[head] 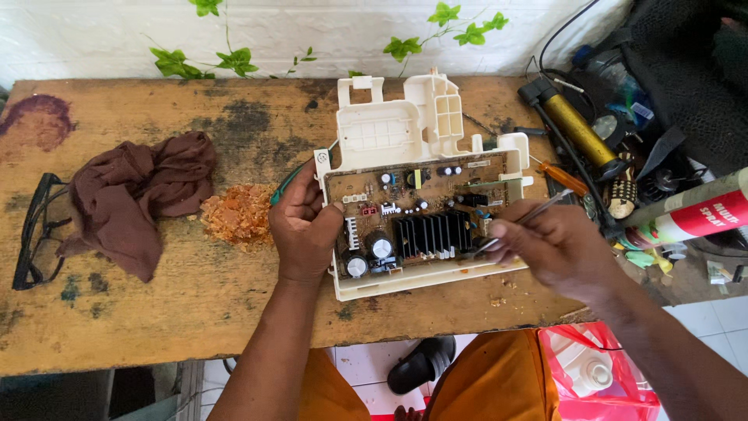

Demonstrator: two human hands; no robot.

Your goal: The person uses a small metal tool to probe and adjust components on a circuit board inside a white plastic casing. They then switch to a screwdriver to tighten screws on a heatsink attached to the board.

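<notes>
Right hand (pixel 549 248): we pinch tweezers (pixel 523 221) over the board's (pixel 421 214) right edge.
Left hand (pixel 302 228): we grip the board's left edge.
Cloth (pixel 136 195): well left of the board.

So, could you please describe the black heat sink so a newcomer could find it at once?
On the wooden table, find the circuit board in its white tray. The heat sink stands near its front edge: black and finned, unlike the round silver-topped capacitors beside it.

Left hand (pixel 302 226): forearm extended forward from below, wrist straight, fingers curled in a firm grasp, thumb on top. Right hand (pixel 545 245): forearm entering from lower right, fingers pinched together, knuckles up.
</notes>
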